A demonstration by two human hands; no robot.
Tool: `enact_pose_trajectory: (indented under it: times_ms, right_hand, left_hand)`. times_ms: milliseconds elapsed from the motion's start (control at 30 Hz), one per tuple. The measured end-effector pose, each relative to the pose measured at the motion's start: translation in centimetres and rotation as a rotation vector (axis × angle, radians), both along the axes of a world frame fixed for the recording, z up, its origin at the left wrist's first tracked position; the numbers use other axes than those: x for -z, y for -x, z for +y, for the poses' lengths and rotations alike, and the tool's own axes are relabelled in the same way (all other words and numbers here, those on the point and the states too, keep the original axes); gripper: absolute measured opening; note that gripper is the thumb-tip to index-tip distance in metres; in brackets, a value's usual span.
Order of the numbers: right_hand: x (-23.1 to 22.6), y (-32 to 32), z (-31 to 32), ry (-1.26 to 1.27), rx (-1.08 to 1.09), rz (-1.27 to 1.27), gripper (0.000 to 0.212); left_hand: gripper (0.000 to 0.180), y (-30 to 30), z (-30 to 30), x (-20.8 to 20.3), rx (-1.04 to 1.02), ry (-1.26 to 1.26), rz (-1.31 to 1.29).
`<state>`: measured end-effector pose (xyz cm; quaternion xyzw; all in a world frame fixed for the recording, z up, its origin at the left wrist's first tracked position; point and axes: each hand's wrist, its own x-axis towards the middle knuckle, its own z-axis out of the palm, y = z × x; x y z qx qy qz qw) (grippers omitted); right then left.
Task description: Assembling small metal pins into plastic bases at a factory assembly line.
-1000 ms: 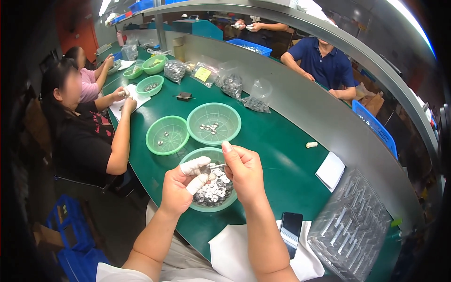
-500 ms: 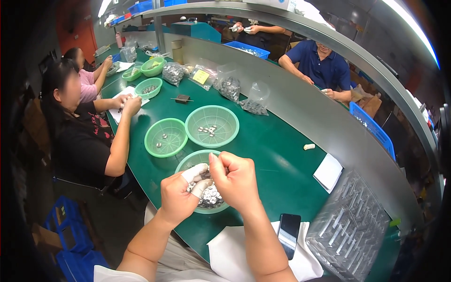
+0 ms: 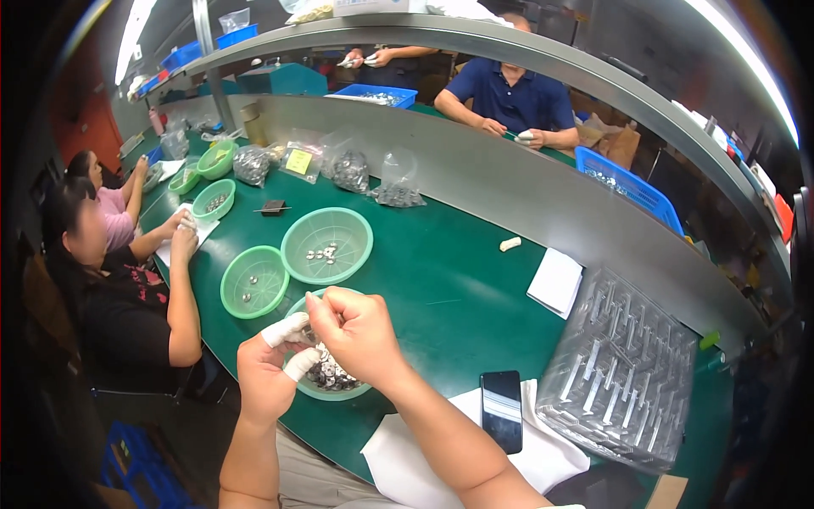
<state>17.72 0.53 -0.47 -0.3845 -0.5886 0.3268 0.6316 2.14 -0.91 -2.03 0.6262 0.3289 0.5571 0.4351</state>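
Small metal part [image 3: 310, 334]: between our left hand's [image 3: 266, 366] white-covered fingertips [image 3: 287, 330], beside our right hand [image 3: 360, 337]; long axis hidden
Left grip: thumb and finger pinching that part
Right grip: curled, pressed together; we cannot tell on what
Bowl below [image 3: 341, 394]: by the bench's [image 3: 458, 263] near-left edge, metal discs [image 3: 332, 373] inside
Left bowl [image 3: 270, 295]: two metal pieces [image 3: 247, 297]
Far bowl [image 3: 343, 227]: several pieces [image 3: 320, 253]

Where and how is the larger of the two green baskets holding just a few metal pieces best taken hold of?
Probably by the right rim of the larger basket, coming from its right: thumb outside, fingers inside. It stands upright and open, with a round edge; the smaller basket crowds its left and the fuller basket its near side.
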Motion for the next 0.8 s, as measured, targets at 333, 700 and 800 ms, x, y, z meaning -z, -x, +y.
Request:
enact_pose_trajectory:
  times_ms: [333,700,800]
  right_hand:
    - [0.4,0.0,-0.1,0.113,-0.084,-0.147,0.037]
    - [0.0,-0.5,-0.1,0.070,0.034,-0.191,0.033]
    - [-0.3,-0.4,0.0,0.053,0.006,-0.132,0.035]
  left_hand:
    - [0.043,-0.4,0.1,2.2,0.173,0.314,-0.204]
    - [0.061,-1.9,0.5,3.1,0.409,0.782,-0.714]
    - [0.061,-1.3,0.5,3.3,0.478,0.766,-0.696]
